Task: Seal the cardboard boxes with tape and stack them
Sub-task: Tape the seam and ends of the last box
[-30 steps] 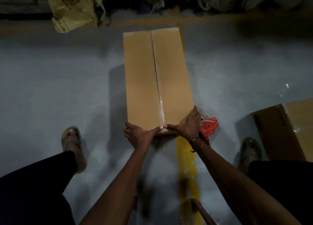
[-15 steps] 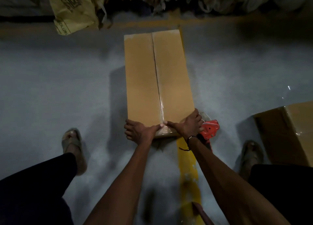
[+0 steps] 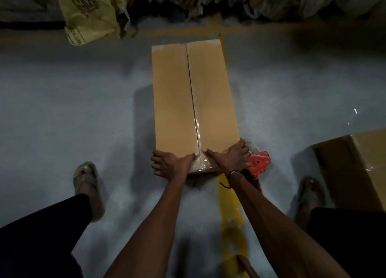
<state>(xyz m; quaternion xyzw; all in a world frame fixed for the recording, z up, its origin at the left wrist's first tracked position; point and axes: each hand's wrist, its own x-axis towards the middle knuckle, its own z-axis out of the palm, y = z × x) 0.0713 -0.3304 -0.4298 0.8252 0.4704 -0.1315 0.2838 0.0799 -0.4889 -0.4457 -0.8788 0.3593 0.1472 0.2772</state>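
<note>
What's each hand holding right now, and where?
Both hands press the cardboard box at its near end: left hand and right hand either side of the taped seam. The right also holds the red tape dispenser.

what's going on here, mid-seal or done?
A person is sealing a long cardboard box on the floor. Both thumbs press clear tape down at the near end of the centre seam. The left hand lies over the box's near corner; the right hand also holds a red tape dispenser. A second box sits to the right.
</note>
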